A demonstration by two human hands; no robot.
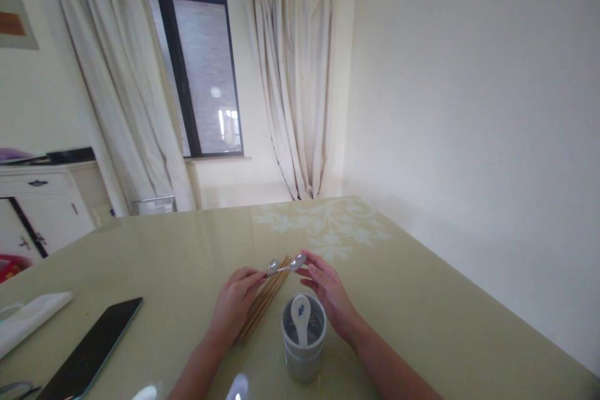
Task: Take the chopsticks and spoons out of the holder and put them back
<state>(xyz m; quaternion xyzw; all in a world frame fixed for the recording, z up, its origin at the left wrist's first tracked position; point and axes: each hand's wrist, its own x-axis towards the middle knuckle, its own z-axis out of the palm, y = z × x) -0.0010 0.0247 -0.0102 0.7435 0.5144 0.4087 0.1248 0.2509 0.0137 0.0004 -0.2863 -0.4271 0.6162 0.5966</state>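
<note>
A metal spoon point(297, 262) is held level above the table between my two hands. My left hand point(237, 300) pinches its handle end with the fingers closed. At the bowl end, my right hand point(330, 294) grips the spoon with its fingertips, the other fingers loosely curled. A second metal spoon's bowl point(273, 265) shows just behind; whether it lies on the table or is also held, I cannot tell. Beneath my left hand lies a bundle of wooden chopsticks point(265, 303). Between my forearms stands a grey cup point(304, 359) with a white ceramic spoon point(300, 315) upright inside.
A black tablet-like slab point(91, 350) and a white packet point(35, 319) lie at the left of the table point(398, 325). Near the front edge are a pale spoon-like piece point(238, 387) and another white piece point(146, 393), both cut off. A wall borders the right side.
</note>
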